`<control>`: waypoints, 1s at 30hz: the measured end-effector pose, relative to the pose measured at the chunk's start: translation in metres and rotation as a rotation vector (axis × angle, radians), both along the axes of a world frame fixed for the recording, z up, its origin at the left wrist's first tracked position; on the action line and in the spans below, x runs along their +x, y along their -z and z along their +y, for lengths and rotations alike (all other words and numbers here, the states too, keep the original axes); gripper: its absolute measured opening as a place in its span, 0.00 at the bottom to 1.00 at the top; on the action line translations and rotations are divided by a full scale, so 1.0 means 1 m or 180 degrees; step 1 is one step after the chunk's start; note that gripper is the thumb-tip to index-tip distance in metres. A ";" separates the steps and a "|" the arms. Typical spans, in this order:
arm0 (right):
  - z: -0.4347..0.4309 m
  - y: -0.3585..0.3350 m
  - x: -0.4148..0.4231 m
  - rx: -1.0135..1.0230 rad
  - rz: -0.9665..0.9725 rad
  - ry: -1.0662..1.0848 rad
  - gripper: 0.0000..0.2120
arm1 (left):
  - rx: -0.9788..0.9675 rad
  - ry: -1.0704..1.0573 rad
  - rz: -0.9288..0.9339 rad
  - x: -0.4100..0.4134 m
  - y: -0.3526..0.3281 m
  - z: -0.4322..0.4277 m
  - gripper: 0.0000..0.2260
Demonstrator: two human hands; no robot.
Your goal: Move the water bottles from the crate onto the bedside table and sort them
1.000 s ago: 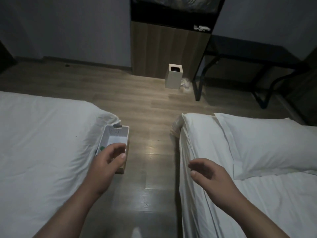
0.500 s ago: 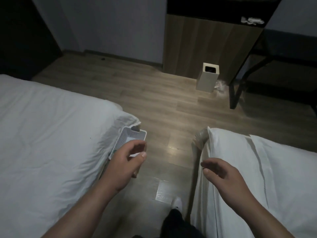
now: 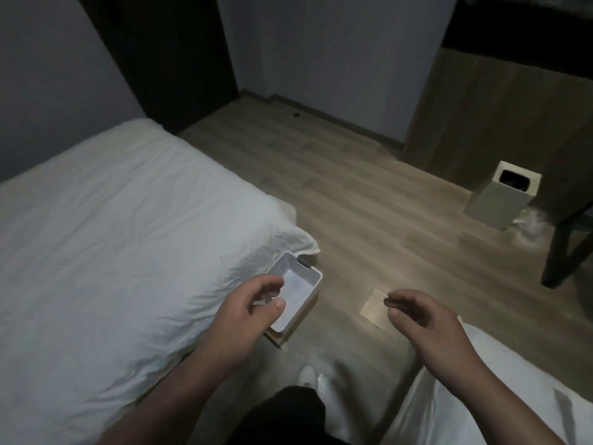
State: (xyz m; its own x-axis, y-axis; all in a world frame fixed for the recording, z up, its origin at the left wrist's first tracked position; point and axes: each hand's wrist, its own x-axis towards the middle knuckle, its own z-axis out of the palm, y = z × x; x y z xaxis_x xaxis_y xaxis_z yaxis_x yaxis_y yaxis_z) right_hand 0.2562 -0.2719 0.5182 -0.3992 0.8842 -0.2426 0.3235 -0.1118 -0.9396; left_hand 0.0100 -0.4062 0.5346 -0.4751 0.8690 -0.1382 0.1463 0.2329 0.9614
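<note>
Hands hover with loose, empty grips: left hand (image 3: 248,311) over the white crate (image 3: 301,284), right hand (image 3: 426,326) alongside.

White crate (image 3: 300,285) — perforated; cream bin (image 3: 500,200)

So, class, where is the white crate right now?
In the head view, the white crate sits low at centre-left, against the corner of the left bed, just beyond the left hand.

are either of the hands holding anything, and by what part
Nothing. The left hand hovers over the crate, loosely curled and empty; the right hand is empty too.
</note>
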 end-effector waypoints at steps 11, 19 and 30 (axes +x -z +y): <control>0.132 0.029 -0.037 -0.0262 -0.0393 -0.0388 0.11 | -0.0135 -0.0590 -0.0039 -0.050 0.032 0.131 0.16; 0.236 0.000 -0.114 0.0015 -0.0665 -0.0986 0.10 | -0.0181 -0.0716 -0.0140 -0.086 0.052 0.183 0.19; 0.336 -0.007 -0.231 0.0579 -0.0796 -0.2491 0.10 | -0.0232 -0.1960 -0.0496 -0.061 0.062 0.194 0.22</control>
